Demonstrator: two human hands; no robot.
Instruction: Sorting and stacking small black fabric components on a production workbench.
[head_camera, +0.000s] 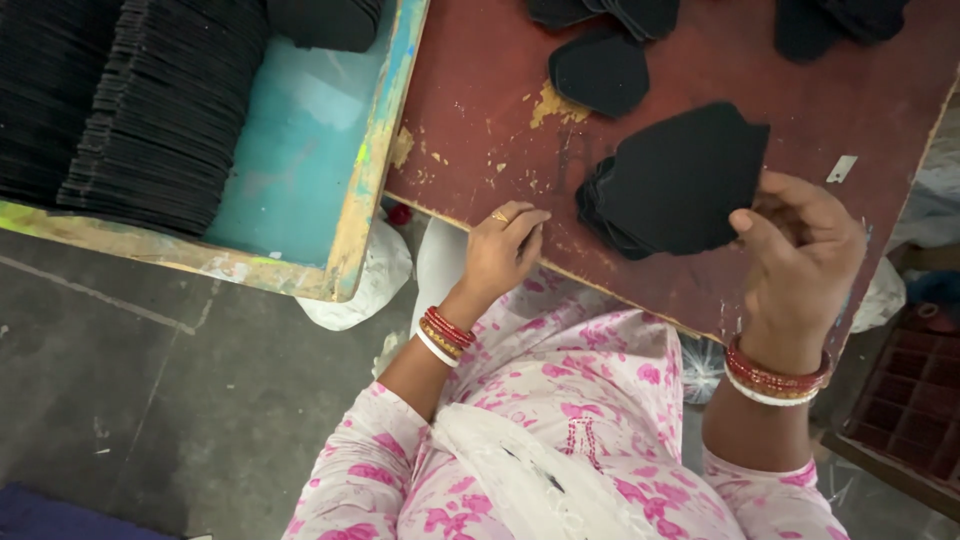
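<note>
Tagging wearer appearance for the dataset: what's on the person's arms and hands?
Bare hands, no gloves. Left hand: gold ring, with red, gold and white bangles at the wrist. Right hand: red bangles with one white. Short sleeves in white fabric with a pink floral print.
</note>
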